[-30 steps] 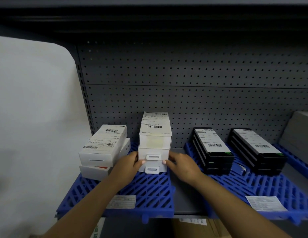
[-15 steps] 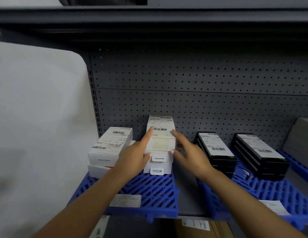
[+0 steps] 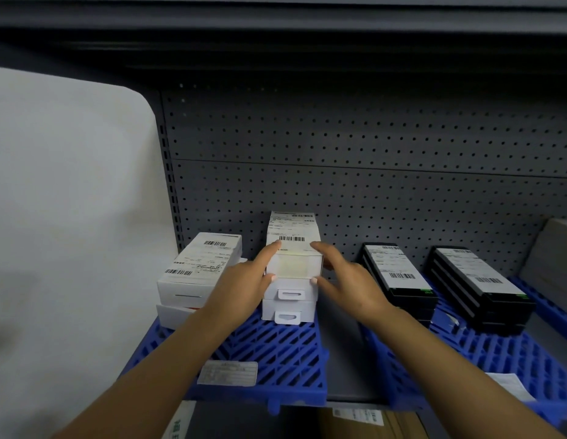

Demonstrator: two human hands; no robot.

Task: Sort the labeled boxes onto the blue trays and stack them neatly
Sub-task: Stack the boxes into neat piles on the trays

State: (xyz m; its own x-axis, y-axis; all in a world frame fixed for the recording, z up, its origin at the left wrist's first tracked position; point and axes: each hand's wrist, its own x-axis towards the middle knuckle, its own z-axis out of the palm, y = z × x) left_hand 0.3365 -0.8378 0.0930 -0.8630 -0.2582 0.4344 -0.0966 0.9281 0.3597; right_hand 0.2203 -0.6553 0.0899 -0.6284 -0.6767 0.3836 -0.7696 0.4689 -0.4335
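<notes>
A stack of three white labeled boxes (image 3: 293,267) stands at the back of the left blue tray (image 3: 275,353). My left hand (image 3: 244,282) lies with straight fingers against the top box's left side. On the box's right side, my right hand (image 3: 345,280) touches it the same way, thumb at the lower front corner. Left of them sits a second stack of white boxes (image 3: 199,270), the upper one askew. Two stacks of black labeled boxes (image 3: 399,277) (image 3: 480,286) sit on the right blue tray (image 3: 484,359).
A grey pegboard (image 3: 370,185) backs the shelf, with another shelf overhead. A white panel (image 3: 70,232) closes the left side. A grey box (image 3: 551,251) leans at the far right. Paper labels (image 3: 227,373) lie on the trays' front parts. Cardboard shows below the shelf.
Both hands rose from the lower boxes' front corners to the sides of the top box. The view has shifted slightly; the stack stays in place.
</notes>
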